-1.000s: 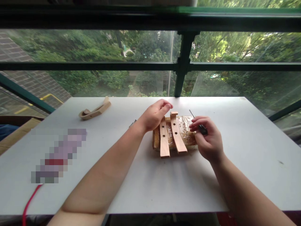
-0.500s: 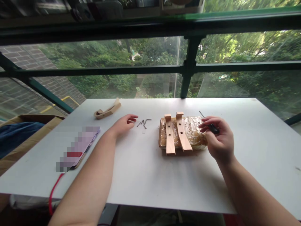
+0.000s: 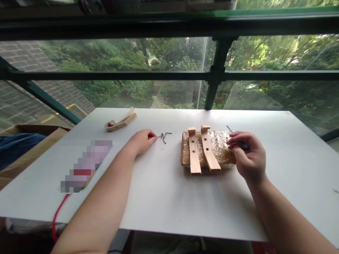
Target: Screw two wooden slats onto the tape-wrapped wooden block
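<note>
My left hand (image 3: 144, 141) pinches a screw (image 3: 159, 136) at the edge of a small pile of screws (image 3: 163, 137) on the white table. In my right hand (image 3: 250, 153) is a screwdriver (image 3: 243, 145) with a black handle, its thin shaft pointing up and away. Just left of that hand lies a block wrapped in brown tape (image 3: 224, 150), its top rough and pitted. Across the block lie two wooden hooks, a left hook (image 3: 194, 151) and a right hook (image 3: 209, 150). Each hook has two dark holes.
Another wooden hook (image 3: 121, 123) lies at the back left of the table (image 3: 159, 197). A phone (image 3: 91, 164), partly pixelated, with a red strap (image 3: 58, 213) lies at the left. Beyond the left edge stands a cardboard box (image 3: 45, 148) with blue cloth. Windows border the far edge.
My left hand has moved right to the screws, and its spread fingers have closed on one. My right hand keeps the screwdriver beside the block. The view has shifted slightly.
</note>
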Demonstrator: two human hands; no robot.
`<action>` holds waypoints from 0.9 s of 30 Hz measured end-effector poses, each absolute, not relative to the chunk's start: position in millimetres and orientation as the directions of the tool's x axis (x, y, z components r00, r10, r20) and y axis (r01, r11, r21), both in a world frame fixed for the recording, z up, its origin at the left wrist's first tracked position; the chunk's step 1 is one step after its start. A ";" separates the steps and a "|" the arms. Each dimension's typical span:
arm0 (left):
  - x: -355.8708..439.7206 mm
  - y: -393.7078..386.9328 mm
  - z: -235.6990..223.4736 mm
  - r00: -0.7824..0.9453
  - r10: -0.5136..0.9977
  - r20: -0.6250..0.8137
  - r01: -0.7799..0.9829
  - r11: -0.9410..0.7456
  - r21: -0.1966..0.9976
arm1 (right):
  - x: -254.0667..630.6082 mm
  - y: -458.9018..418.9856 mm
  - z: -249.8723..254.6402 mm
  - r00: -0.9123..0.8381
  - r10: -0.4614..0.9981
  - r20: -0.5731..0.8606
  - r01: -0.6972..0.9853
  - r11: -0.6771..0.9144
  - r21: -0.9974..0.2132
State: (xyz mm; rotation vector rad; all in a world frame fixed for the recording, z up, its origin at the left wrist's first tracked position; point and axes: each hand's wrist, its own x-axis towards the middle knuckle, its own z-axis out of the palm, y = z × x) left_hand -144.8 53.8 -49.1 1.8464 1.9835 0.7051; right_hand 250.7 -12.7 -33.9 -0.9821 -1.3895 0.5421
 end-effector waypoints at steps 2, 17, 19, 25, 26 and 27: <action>-142.1 54.6 -48.5 -0.125 0.983 0.133 0.791 0.018 0.612 | 250.5 -12.1 -34.1 0.151 0.810 0.567 0.225 0.530 -0.817; -88.8 32.1 -32.9 -0.094 0.892 0.442 0.564 -0.318 0.762 | 250.1 -12.1 -34.4 0.124 0.801 0.585 0.223 0.552 -0.803; -82.5 30.4 -33.9 -0.058 0.905 0.422 0.515 -0.335 0.789 | 249.6 -11.9 -34.0 0.119 0.805 0.581 0.220 0.549 -0.807; -73.2 31.3 -40.6 0.097 0.939 0.330 0.308 -0.344 0.887 | 249.4 -13.1 -33.8 0.109 0.811 0.575 0.219 0.544 -0.810; -72.3 30.9 -40.8 0.113 0.939 0.325 0.282 -0.344 0.896 | 249.6 -13.2 -33.9 0.108 0.811 0.575 0.219 0.545 -0.809; -71.6 30.1 -40.5 0.125 0.938 0.322 0.259 -0.344 0.902 | 249.7 -13.2 -34.1 0.107 0.810 0.576 0.218 0.546 -0.809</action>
